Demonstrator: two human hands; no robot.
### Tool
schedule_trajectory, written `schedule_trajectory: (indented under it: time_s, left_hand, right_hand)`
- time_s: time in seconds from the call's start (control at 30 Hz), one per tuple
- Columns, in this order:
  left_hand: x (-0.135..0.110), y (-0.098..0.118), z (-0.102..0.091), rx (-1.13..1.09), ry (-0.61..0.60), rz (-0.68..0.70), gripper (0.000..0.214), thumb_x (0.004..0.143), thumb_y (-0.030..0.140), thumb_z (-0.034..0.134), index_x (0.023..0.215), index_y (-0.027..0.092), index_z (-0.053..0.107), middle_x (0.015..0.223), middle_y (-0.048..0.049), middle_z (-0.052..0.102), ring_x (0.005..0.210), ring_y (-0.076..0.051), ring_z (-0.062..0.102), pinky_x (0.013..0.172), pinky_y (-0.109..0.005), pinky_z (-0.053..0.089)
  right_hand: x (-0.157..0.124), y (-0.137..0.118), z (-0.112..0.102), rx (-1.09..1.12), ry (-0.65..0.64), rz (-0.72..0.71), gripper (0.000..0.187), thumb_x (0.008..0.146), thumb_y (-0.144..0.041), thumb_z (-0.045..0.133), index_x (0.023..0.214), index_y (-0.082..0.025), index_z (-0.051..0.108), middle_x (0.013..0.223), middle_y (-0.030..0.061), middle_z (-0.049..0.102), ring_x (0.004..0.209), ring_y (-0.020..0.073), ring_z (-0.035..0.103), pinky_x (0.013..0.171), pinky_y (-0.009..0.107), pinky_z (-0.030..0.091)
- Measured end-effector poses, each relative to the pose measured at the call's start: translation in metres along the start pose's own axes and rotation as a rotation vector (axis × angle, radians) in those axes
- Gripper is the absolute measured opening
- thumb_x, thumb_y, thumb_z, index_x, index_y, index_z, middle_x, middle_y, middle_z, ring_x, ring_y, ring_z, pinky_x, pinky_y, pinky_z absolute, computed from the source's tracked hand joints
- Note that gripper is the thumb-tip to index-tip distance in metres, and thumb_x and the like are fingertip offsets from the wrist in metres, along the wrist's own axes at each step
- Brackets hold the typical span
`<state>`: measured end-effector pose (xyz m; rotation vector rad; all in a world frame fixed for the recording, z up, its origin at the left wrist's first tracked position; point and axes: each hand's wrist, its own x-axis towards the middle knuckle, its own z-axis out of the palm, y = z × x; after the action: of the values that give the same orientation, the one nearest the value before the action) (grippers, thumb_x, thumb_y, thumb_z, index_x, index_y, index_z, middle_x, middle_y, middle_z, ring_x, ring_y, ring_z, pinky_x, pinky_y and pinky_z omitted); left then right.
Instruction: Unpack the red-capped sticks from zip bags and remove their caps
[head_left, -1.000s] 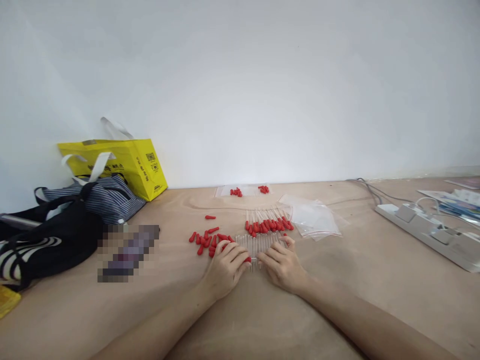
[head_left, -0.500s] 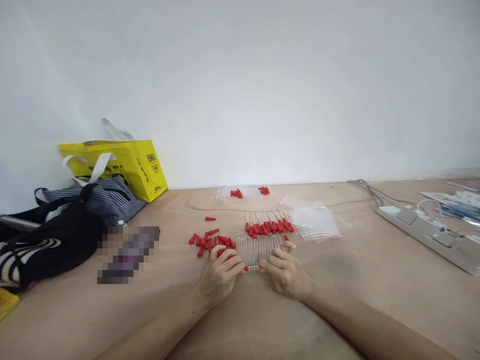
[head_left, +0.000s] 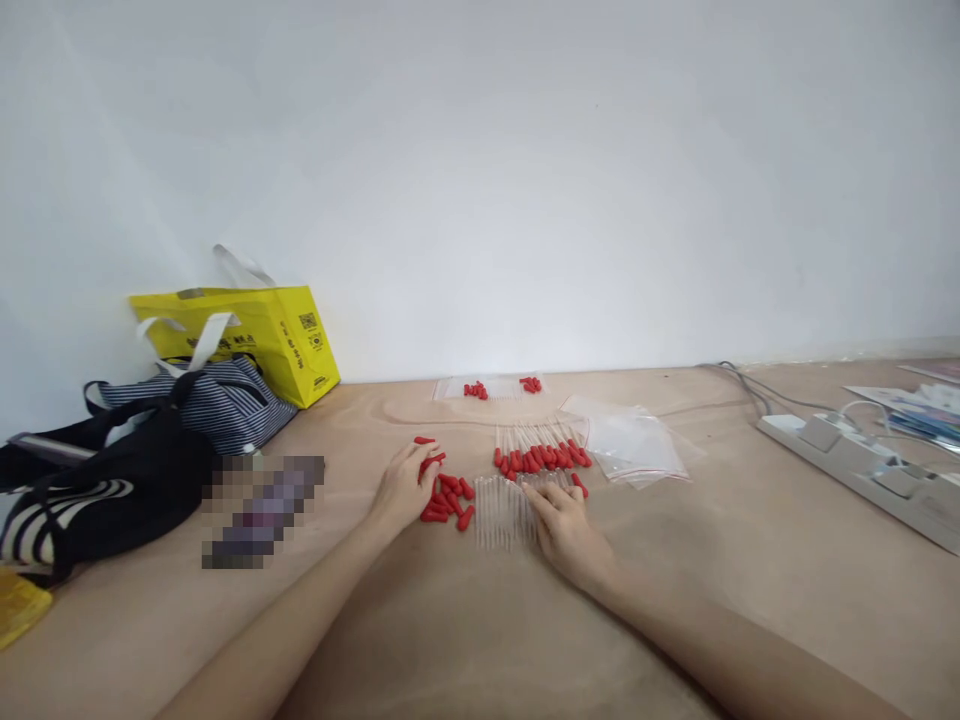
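Observation:
My left hand (head_left: pixel 401 485) lies on the wooden table over a scatter of loose red caps (head_left: pixel 448 499), fingers spread and touching several of them. My right hand (head_left: pixel 564 525) rests flat on the right end of a row of clear thin tubes (head_left: pixel 501 508) lying side by side. Just beyond them lies a second row of clear tubes with red caps fitted (head_left: pixel 541 455). One single red cap (head_left: pixel 424 440) sits apart, near my left fingertips.
Clear zip bags (head_left: pixel 634 447) lie right of the tubes; another flat bag with red caps (head_left: pixel 499 387) is by the wall. A yellow bag (head_left: pixel 247 335), a striped bag (head_left: pixel 202 400) and a black bag (head_left: pixel 112 490) stand left. A white power strip (head_left: pixel 862 465) with cables lies right.
My left hand left the near end of the clear tubes and moved left and forward onto the loose red caps. My right hand stayed on the tubes.

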<state>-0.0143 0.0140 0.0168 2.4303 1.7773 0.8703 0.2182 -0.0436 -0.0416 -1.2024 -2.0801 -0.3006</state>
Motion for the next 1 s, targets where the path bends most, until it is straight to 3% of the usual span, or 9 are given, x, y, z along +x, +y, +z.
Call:
schedule_trajectory:
  time_s: [0.17, 0.27, 0.47, 0.7, 0.87, 1.0]
  left_hand:
    - [0.019, -0.002, 0.005, 0.085, -0.074, -0.114, 0.013, 0.073, 0.027, 0.052, 0.079, 0.019, 0.059, 0.083, -0.0041, 0.065, 0.083, -0.023, 0.057, 0.079, -0.041, 0.037]
    - [0.023, 0.007, 0.009, 0.120, -0.081, -0.131, 0.016, 0.073, 0.034, 0.052, 0.073, 0.020, 0.060, 0.087, -0.0044, 0.065, 0.092, -0.026, 0.054, 0.081, -0.045, 0.031]
    - [0.037, 0.044, 0.030, 0.160, -0.153, -0.134, 0.021, 0.073, 0.038, 0.049, 0.071, 0.023, 0.064, 0.093, -0.0051, 0.064, 0.098, -0.026, 0.050, 0.084, -0.044, 0.029]
    - [0.063, 0.066, 0.058, 0.212, -0.311, -0.276, 0.033, 0.067, 0.048, 0.049, 0.066, 0.021, 0.067, 0.090, -0.0123, 0.066, 0.098, -0.034, 0.052, 0.083, -0.049, 0.029]
    - [0.070, 0.069, 0.064, 0.234, -0.367, -0.322, 0.032, 0.069, 0.044, 0.048, 0.074, 0.018, 0.066, 0.096, -0.0151, 0.065, 0.098, -0.033, 0.053, 0.083, -0.046, 0.031]
    - [0.065, 0.068, 0.052, 0.253, -0.343, -0.294, 0.031, 0.074, 0.040, 0.043, 0.076, 0.016, 0.064, 0.096, -0.0167, 0.064, 0.097, -0.033, 0.053, 0.080, -0.046, 0.031]
  right_hand:
    - [0.013, -0.015, 0.009, -0.102, -0.065, 0.084, 0.040, 0.068, 0.004, 0.038, 0.099, -0.013, 0.057, 0.090, 0.0096, 0.059, 0.073, 0.0174, 0.049, 0.063, 0.029, 0.027]
    - [0.018, -0.023, 0.008, -0.116, -0.167, 0.125, 0.037, 0.064, 0.006, 0.040, 0.089, -0.014, 0.059, 0.095, 0.0107, 0.057, 0.078, 0.0192, 0.049, 0.065, 0.030, 0.028]
    - [0.022, -0.034, 0.002, 0.003, -0.277, 0.163, 0.019, 0.077, -0.007, 0.039, 0.082, -0.012, 0.056, 0.097, 0.0127, 0.052, 0.088, 0.0211, 0.047, 0.068, 0.031, 0.029]
    - [0.024, -0.036, -0.006, 0.120, -0.307, 0.191, 0.021, 0.084, -0.024, 0.036, 0.087, -0.014, 0.054, 0.094, 0.0107, 0.051, 0.093, 0.0220, 0.045, 0.073, 0.035, 0.029]
    - [0.022, -0.036, -0.010, 0.169, -0.273, 0.199, 0.024, 0.084, -0.031, 0.038, 0.091, -0.014, 0.054, 0.095, 0.0109, 0.051, 0.092, 0.0225, 0.046, 0.072, 0.035, 0.029]
    - [0.020, -0.022, -0.011, 0.168, -0.122, 0.206, 0.022, 0.084, -0.025, 0.038, 0.093, -0.016, 0.056, 0.095, 0.0090, 0.053, 0.089, 0.0193, 0.048, 0.071, 0.033, 0.028]
